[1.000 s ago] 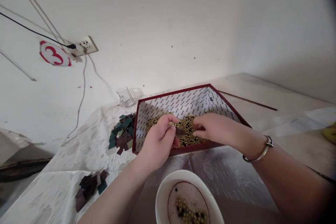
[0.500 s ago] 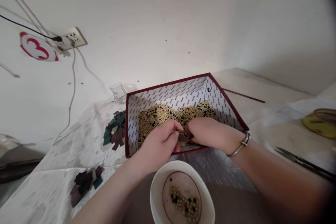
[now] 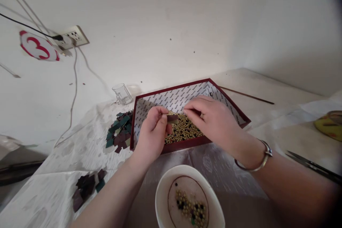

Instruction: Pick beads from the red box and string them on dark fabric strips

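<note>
Just below the centre of the view, toward six o'clock, stood a straight-sided box [image 3: 187,144] with a dark red rim. Its smooth white lining [image 3: 173,100] bore one short word printed over and over in small slanted type, too fine to read surely. Small round beads [image 3: 181,131], mostly dull gold with black ones scattered among them, covered its floor.

At seven o'clock the left hand [image 3: 153,131] was closed, thumb pressed on fingers, gripping a thin, flat brown strip [image 3: 172,118] over the beads. Toward four o'clock the right hand [image 3: 213,114] was half curled above the box; specks of gold showed between thumb and fingers, though whether it held them could not be told.

At six o'clock, a white bowl [image 3: 163,199] with a brown ring inside contained gold and black beads and a green one. Flat, sharp-cornered green and brown squares [image 3: 120,131] lay heaped at eight o'clock, and a clear glass mug [image 3: 122,93] stood at nine. A paper sign [image 3: 39,45] toward ten read "3" in red.

Half a second earlier the right hand had been down among the beads beside the strip; now it was raised and apart from it.
</note>
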### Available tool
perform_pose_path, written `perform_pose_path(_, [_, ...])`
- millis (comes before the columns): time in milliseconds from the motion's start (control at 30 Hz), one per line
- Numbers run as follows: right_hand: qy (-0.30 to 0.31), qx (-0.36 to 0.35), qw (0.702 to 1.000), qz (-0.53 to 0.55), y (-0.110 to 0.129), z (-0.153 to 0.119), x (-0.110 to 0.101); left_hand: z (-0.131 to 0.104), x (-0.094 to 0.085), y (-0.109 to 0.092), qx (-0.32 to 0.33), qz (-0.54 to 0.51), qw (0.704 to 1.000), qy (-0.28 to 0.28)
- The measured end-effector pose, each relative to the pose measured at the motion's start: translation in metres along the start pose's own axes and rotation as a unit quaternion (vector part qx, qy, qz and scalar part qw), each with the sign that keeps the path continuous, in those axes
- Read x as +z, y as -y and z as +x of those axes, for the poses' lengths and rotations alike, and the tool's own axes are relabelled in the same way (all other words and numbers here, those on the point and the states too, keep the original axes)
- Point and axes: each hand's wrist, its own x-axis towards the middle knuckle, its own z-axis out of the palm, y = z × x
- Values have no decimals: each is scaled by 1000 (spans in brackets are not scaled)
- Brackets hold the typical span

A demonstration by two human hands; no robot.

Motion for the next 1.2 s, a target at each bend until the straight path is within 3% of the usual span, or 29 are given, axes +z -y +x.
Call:
perform_pose_path(100, [-78, -71, 994, 14, 13, -7, 6, 0, 1, -1, 13, -14, 999, 28])
perform_pose_path(233, [-63, -124, 990, -12, 15, -11, 17, -3, 3, -1, 33, -26, 999, 29])
perform_pose_path(600, [-73, -111, 989, -64, 11, -11, 20, -3, 3, 1, 29, -21, 999, 35])
perform_pose_path(1067, [-68, -110, 990, -50, 11, -11, 22, -2, 2, 1, 35, -21, 998, 42])
perform_pose_path(1200, [-57, -64, 996, -10, 6, -7, 23, -3, 2, -1, 29, 13, 998, 46])
